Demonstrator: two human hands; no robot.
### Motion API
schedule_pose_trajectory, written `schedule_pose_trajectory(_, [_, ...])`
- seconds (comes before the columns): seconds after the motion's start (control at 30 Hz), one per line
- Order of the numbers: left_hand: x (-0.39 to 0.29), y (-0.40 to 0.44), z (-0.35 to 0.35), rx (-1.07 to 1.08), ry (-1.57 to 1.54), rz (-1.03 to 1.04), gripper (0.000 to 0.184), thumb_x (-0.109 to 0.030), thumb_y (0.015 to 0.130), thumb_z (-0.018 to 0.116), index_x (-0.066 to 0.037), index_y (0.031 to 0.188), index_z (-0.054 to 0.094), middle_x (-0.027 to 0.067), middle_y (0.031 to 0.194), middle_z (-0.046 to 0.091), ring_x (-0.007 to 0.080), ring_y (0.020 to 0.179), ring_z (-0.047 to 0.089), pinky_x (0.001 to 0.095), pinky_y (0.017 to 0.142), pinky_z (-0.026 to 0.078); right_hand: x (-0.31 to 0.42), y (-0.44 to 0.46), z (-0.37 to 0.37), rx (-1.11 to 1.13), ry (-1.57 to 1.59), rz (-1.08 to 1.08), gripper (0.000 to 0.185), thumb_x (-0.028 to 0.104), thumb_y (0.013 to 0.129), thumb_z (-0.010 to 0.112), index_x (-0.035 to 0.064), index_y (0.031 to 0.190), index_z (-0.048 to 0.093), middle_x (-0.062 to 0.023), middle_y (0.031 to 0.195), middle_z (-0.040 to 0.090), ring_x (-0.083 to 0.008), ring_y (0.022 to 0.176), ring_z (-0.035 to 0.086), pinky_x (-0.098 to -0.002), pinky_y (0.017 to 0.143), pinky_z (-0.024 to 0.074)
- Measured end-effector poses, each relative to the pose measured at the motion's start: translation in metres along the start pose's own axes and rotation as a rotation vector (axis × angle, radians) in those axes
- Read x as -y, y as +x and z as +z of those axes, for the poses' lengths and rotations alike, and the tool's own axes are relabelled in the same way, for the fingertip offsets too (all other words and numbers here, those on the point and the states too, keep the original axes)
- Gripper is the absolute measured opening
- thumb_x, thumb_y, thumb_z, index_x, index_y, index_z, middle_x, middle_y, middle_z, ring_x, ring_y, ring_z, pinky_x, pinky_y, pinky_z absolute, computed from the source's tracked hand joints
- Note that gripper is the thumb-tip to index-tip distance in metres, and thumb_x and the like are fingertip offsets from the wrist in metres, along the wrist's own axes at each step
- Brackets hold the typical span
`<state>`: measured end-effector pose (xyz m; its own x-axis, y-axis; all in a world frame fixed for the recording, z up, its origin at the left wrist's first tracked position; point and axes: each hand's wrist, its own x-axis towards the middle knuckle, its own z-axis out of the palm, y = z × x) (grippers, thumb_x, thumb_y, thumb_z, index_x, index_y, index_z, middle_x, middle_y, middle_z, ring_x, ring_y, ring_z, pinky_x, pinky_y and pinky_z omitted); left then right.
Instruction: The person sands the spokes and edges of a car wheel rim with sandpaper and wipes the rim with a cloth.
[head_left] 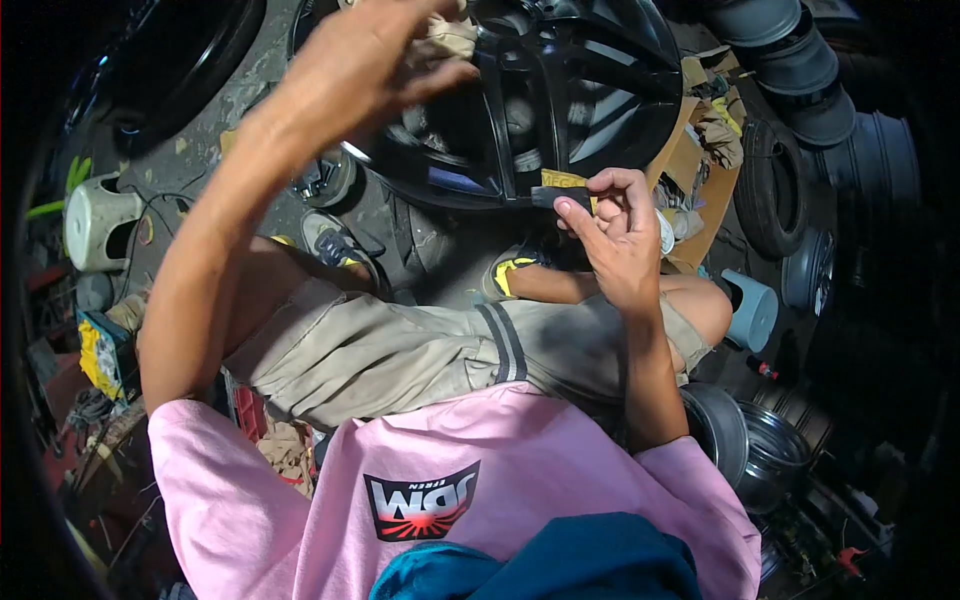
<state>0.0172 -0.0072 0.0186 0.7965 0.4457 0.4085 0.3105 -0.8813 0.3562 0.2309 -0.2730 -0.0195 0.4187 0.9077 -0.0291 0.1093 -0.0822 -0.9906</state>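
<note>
A large glossy black alloy wheel [553, 110] lies in front of my legs. My left hand [365, 65], smeared by motion, is over the wheel's upper left. Between its thumb and fingers is a crumpled beige rag [450, 38], partly cut off by the top edge. At the wheel's near rim, my right hand [622, 225] pinches a small folded piece of sandpaper [565, 190]. One face of the sandpaper is dark grey; the other is yellow with printed letters.
Stacked rims [800, 70] and a tire [775, 190] stand on the right. An open cardboard box [715, 210] holds crumpled paper beside the wheel. A white stool [100, 222] is at left, a light-blue stool [750, 310] at right. More rims [770, 440] lie by my right side.
</note>
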Motion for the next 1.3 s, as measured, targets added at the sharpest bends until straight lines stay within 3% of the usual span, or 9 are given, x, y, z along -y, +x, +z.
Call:
schedule_pose_trajectory(0.1, [-0.064, -0.006, -0.001, 0.291, -0.49, -0.105, 0.036, -0.026, 0.095, 0.085, -0.002, 0.118, 0.069, 0.0158, 0.097, 0.07, 0.0314, 0.084, 0.07, 0.0406, 0.075, 0.055, 0.006, 0.002, 0.006, 0.009, 0.116, 0.072, 0.032, -0.002, 0.101, 0.078, 0.001, 0.123, 0.056, -0.0094, 0.11, 0.071, -0.0103, 0.09, 0.072, -0.0249, 0.08, 0.0597])
schedule_pose_trajectory(0.33, [-0.082, -0.021, 0.033, 0.246, -0.556, 0.076, 0.027, -0.017, 0.094, 0.083, 0.001, 0.107, 0.068, 0.0165, 0.089, 0.069, 0.0286, 0.081, 0.068, 0.0399, 0.073, 0.054, 0.021, -0.001, 0.007, 0.125, 0.278, 0.192, 0.029, -0.003, 0.099, 0.08, -0.0039, 0.125, 0.067, -0.011, 0.116, 0.074, -0.0115, 0.101, 0.072, -0.0269, 0.089, 0.0603])
schedule_pose_trajectory(0.57, [-0.073, -0.016, 0.027, 0.518, -0.998, -0.26, 0.018, -0.019, 0.101, 0.082, -0.005, 0.098, 0.071, -0.0066, 0.078, 0.058, 0.0039, 0.074, 0.05, 0.0276, 0.066, 0.043, 0.013, -0.001, -0.005, 0.144, -0.039, -0.105, 0.028, 0.0, 0.1, 0.079, -0.0041, 0.125, 0.067, -0.0119, 0.127, 0.067, -0.012, 0.112, 0.067, -0.0302, 0.097, 0.0581])
schedule_pose_trajectory(0.8, [-0.078, -0.009, 0.016, 0.648, -1.001, -0.268, 0.017, -0.017, 0.103, 0.079, -0.003, 0.105, 0.072, -0.0032, 0.082, 0.061, 0.0051, 0.078, 0.053, 0.0284, 0.069, 0.047, 0.034, -0.006, -0.003, 0.308, 0.633, 0.409, 0.039, 0.025, 0.116, 0.057, 0.0001, 0.146, 0.051, -0.0188, 0.123, 0.07, -0.0279, 0.101, 0.075, -0.0401, 0.094, 0.0615])
schedule_pose_trajectory(0.93, [-0.072, -0.006, 0.021, 0.315, -0.71, 0.071, 0.025, -0.013, 0.1, 0.077, -0.004, 0.123, 0.07, 0.0098, 0.098, 0.069, 0.0221, 0.087, 0.067, 0.0375, 0.078, 0.054, 0.045, -0.003, -0.026, 0.417, 0.648, 0.46, 0.039, 0.026, 0.116, 0.058, -0.0003, 0.144, 0.051, -0.0179, 0.112, 0.073, -0.0291, 0.091, 0.076, -0.0393, 0.086, 0.0623])
schedule_pose_trajectory(1.07, [-0.042, -0.006, 0.008, 0.137, -0.42, 0.061, 0.05, -0.014, 0.098, 0.081, -0.016, 0.144, 0.063, 0.0073, 0.098, 0.062, 0.0188, 0.073, 0.06, 0.0381, 0.066, 0.05, 0.047, 0.017, -0.042, 0.131, -0.314, 0.126, 0.02, 0.01, 0.105, 0.074, 0.0008, 0.121, 0.066, -0.0071, 0.1, 0.072, -0.0163, 0.083, 0.071, -0.0305, 0.082, 0.058])
schedule_pose_trajectory(1.17, [-0.016, -0.007, -0.008, 0.052, -0.272, 0.002, 0.052, -0.013, 0.098, 0.081, -0.013, 0.146, 0.062, 0.009, 0.095, 0.064, 0.0173, 0.073, 0.06, 0.0362, 0.067, 0.051, 0.052, 0.027, -0.034, 0.196, -0.671, -0.205, 0.03, 0.004, 0.097, 0.076, 0.0014, 0.127, 0.072, -0.0098, 0.098, 0.069, -0.0235, 0.084, 0.07, -0.035, 0.08, 0.0557])
schedule_pose_trajectory(1.27, [-0.011, -0.001, -0.047, 0.241, -0.179, -0.123, 0.057, -0.029, 0.099, 0.078, -0.003, 0.145, 0.056, 0.0254, 0.132, 0.068, 0.0432, 0.124, 0.064, 0.0485, 0.109, 0.05, 0.045, 0.023, -0.021, 0.397, -0.899, -0.32, 0.042, 0.007, 0.091, 0.079, 0.0043, 0.133, 0.075, -0.0143, 0.101, 0.06, -0.0334, 0.093, 0.065, -0.0437, 0.083, 0.0525])
schedule_pose_trajectory(1.3, [-0.007, -0.009, -0.046, 0.16, -0.109, -0.113, 0.049, -0.019, 0.1, 0.076, -0.003, 0.143, 0.058, 0.0225, 0.126, 0.071, 0.0423, 0.118, 0.066, 0.0478, 0.105, 0.052, 0.038, 0.021, -0.02, 0.422, -1.036, -0.422, 0.042, 0.013, 0.092, 0.08, 0.0053, 0.132, 0.076, -0.0134, 0.103, 0.059, -0.0326, 0.095, 0.063, -0.0444, 0.083, 0.0498])
